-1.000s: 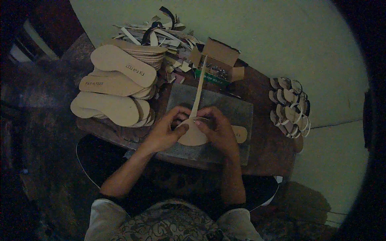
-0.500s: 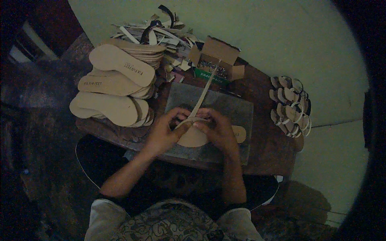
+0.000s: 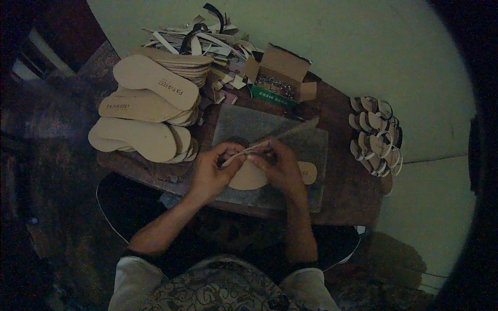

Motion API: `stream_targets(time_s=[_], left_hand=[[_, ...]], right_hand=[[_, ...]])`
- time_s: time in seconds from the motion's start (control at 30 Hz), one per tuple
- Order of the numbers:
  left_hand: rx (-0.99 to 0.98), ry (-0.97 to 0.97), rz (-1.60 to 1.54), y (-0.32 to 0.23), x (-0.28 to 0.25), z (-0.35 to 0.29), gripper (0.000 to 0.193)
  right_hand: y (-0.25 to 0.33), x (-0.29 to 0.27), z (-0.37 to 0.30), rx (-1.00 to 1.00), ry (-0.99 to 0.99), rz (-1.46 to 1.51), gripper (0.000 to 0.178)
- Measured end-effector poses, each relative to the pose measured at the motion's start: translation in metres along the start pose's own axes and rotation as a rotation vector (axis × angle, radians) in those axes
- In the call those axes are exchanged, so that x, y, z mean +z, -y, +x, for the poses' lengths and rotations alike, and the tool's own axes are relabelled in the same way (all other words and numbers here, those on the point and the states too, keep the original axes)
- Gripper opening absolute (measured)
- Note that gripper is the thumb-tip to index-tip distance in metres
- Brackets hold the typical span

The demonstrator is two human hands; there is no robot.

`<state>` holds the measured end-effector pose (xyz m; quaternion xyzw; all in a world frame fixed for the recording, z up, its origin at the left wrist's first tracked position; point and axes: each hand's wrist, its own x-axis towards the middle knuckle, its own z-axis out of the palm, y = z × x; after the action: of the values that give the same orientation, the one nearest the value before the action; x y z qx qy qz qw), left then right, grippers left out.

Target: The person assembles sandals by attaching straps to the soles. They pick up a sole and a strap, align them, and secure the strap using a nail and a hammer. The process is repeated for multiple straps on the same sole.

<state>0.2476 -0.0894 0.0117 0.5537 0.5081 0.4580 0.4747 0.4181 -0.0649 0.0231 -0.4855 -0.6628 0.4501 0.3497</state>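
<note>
Over a dark grey slab [image 3: 244, 120], my left hand [image 3: 220, 168] and my right hand [image 3: 277, 166] are close together. Both pinch a thin beige strap [image 3: 248, 151] between thumbs and fingers. The strap's long free end stretches up to the right, smeared by motion. A beige insole [image 3: 246, 179] lies on the slab beneath my hands, its middle hidden by my right hand. What looks like its other end [image 3: 308, 173] pokes out to the right of that hand.
Stacked beige insoles [image 3: 137, 137] fill the table's left side. Behind them lies a heap of strap and leather scraps [image 3: 207, 41]. An open cardboard box [image 3: 275, 93] of small metal nails stands beyond the slab. Several strapped sandals [image 3: 376, 135] are piled at the table's right edge, near a pale green wall [image 3: 389, 46].
The strap's free end has swung from pointing up and away to pointing right. The band between my hands has flattened and tilted. Both hands stay at about the same place.
</note>
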Motion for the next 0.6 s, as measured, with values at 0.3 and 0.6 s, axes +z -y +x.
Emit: stream_targets(time_s=[0.3,0.6], left_hand=[[0.038,-0.023,0.064,0.002,-0.001,-0.002,0.014],[0.049,-0.017,0.065,0.001,-0.001,-0.002,0.015]], right_hand=[[0.016,0.007,0.001,0.112,-0.001,0.045,0.014],[-0.014,0.003,0.002,0.057,0.046,0.142,0.016]])
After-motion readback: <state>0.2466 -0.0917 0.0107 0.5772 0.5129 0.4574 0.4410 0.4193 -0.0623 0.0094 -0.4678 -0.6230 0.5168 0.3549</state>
